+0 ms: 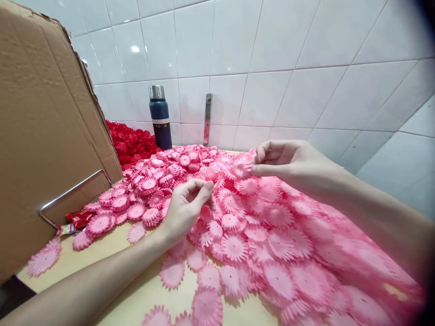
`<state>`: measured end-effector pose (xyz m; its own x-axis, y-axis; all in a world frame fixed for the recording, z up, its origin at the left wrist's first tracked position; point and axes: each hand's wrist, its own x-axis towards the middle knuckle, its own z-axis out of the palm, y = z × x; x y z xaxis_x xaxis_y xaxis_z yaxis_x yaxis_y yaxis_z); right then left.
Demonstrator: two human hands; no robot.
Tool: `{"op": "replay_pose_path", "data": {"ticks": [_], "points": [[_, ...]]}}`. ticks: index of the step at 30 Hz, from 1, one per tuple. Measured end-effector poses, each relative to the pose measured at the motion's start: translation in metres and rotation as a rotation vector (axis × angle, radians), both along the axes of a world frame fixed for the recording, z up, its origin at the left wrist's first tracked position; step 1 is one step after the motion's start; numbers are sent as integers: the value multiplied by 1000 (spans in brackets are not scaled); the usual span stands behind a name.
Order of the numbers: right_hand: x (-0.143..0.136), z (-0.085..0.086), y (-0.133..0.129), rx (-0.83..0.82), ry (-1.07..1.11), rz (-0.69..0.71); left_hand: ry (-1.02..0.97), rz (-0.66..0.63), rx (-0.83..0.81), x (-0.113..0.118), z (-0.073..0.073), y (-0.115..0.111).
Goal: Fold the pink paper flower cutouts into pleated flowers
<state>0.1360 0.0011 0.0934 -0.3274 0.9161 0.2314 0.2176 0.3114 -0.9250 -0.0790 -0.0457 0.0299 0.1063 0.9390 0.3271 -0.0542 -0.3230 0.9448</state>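
Pink round pieces with fringed edges [234, 246] lie in a wide, loose heap across the pale yellow table [136, 290]. My left hand [188, 208] hangs over the middle of the heap, thumb and fingers pinched together; whatever sits between the fingertips is too small to make out. Farther right and a little higher, my right hand [283, 158] pinches the edge of a pink fringed piece [242, 167] between thumb and forefinger, its other fingers curled. The two hands are apart.
A cardboard box [50, 113] with a metal wire handle [73, 190] stands at the left. Behind are a red heap [131, 142], a dark blue bottle [160, 120] and a metal strip [207, 120] against the tiled wall [272, 45]. Small red wrappers [79, 218] lie by the box.
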Motion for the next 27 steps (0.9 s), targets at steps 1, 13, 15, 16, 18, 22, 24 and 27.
{"op": "replay_pose_path", "data": {"ticks": [1, 13, 15, 16, 18, 22, 24, 27], "points": [[-4, 1, -4, -10, -19, 22, -5, -17, -6, 1, 0, -1], [-33, -3, -28, 83, -119, 164, 27, -34, 3, 3, 0, -2], [-32, -4, -26, 66, -118, 169, 20, -55, -11, 2, 0, -2], [-32, -4, -26, 61, -122, 173, 17, -65, -19, 2, 0, -3], [-32, -6, -26, 64, -135, 181, 12, -70, -31, 2, 0, -4], [-32, -6, -27, 103, -173, 239, -8, -88, -41, 2, -1, -4], [-31, -5, -27, 104, -204, 280, -20, -105, -31, 2, -2, -3], [-31, -2, -29, 67, -259, 281, -17, -96, -9, 2, -3, -3]]}}
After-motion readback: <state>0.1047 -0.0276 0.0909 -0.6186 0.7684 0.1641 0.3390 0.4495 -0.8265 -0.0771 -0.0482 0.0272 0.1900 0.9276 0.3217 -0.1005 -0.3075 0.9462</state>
